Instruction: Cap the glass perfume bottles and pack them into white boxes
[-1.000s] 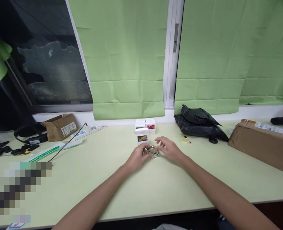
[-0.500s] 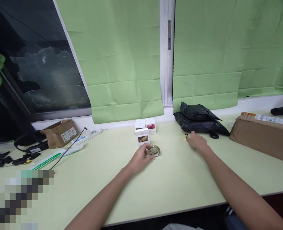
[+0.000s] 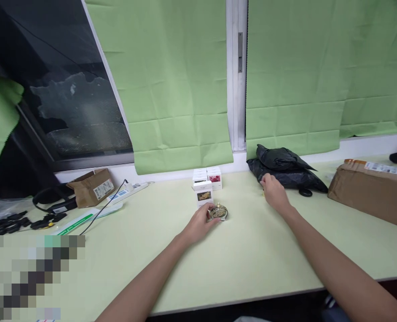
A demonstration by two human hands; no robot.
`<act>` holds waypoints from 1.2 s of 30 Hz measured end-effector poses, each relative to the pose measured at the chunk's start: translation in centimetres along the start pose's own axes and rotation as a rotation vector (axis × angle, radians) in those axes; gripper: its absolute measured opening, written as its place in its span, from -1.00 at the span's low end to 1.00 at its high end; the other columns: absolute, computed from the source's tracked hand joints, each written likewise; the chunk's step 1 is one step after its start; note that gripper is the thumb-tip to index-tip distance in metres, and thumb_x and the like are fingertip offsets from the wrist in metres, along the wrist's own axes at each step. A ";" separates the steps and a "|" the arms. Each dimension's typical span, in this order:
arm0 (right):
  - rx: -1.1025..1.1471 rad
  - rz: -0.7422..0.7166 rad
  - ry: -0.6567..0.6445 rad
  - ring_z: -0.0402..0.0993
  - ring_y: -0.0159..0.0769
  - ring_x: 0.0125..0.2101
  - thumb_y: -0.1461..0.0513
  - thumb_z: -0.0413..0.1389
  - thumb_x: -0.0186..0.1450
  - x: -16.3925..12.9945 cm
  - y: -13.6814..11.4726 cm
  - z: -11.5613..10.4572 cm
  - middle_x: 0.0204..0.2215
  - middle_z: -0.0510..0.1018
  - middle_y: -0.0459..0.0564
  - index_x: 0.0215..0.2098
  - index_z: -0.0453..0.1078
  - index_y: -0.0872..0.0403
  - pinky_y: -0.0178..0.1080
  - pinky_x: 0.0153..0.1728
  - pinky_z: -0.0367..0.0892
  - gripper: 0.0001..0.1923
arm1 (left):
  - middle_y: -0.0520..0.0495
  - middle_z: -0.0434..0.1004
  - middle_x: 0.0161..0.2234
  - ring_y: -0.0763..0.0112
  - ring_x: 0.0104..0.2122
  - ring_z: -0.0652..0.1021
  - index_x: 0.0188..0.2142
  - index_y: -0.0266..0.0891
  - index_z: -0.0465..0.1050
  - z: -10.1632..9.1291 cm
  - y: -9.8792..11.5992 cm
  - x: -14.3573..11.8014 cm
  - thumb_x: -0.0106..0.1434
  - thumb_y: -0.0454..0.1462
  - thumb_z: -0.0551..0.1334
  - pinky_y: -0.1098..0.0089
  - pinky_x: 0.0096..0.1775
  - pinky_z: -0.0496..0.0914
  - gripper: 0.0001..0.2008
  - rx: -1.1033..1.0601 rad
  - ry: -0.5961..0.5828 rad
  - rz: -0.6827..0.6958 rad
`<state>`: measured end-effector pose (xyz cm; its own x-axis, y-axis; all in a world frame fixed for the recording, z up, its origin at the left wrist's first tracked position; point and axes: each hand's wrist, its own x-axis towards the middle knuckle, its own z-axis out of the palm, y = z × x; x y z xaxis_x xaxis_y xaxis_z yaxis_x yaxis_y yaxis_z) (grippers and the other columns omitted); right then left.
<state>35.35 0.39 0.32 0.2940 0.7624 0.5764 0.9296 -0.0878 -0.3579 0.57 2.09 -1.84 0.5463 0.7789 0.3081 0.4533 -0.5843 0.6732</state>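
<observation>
A small round glass bottle (image 3: 219,213) with a gold top sits on the pale green tabletop (image 3: 238,255), near the middle. The left hand (image 3: 201,223) grips it from its 8 o'clock side, fingers curled against the glass. Just beyond the bottle, at its 11 o'clock, stands a cluster of little white boxes (image 3: 206,184) (one shows a red picture, the nearest a brownish one). The right hand (image 3: 274,193) lies well apart at the bottle's 2 o'clock, fingers curled down onto the tabletop; whether it pinches anything I cannot tell. Beside that hand, at its 1 o'clock, is a black plastic bag (image 3: 283,167). A brown parcel (image 3: 373,190) lies at 3 o'clock.
</observation>
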 end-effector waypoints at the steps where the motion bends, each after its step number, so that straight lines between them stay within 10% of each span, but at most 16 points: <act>1: 0.126 -0.105 0.037 0.49 -0.04 -0.10 0.21 -0.14 0.52 -0.2 -1.2 0.2 -0.14 0.53 0.20 -0.08 0.35 0.09 -0.07 -0.04 0.35 -0.75 | -0.10 0.56 -0.14 0.23 -0.22 0.51 0.12 -0.15 0.43 0.1 0.0 0.0 0.33 0.02 0.32 0.21 -0.12 0.41 -0.53 -0.005 0.001 0.005; 10: 0.888 -0.397 -0.272 0.54 -0.20 -0.08 0.12 0.03 0.50 -5.3 -11.5 1.5 -0.08 0.60 0.01 0.00 0.46 -0.04 -0.14 -0.04 0.43 -0.78 | -0.12 0.59 -0.07 0.14 -0.12 0.54 0.07 -0.17 0.48 0.3 0.5 0.4 0.36 -0.06 0.30 0.18 -0.05 0.42 -0.62 -0.034 -0.015 0.084; 36: 0.840 -0.499 -0.265 0.52 -0.20 -0.18 0.20 0.06 0.48 -5.2 -11.2 1.9 -0.21 0.59 -0.01 -0.23 0.49 -0.01 -0.16 -0.11 0.39 -0.82 | -0.11 0.57 -0.16 0.20 -0.20 0.51 0.00 -0.21 0.50 0.7 0.1 0.5 0.35 -0.01 0.31 0.24 -0.13 0.40 -0.62 -0.058 -0.029 0.082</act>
<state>22.95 -1.35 -0.10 -0.2394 0.7152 0.6566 0.4453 0.6819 -0.5803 1.37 2.27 -2.05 0.6002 0.7216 0.3452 0.3652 -0.6311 0.6843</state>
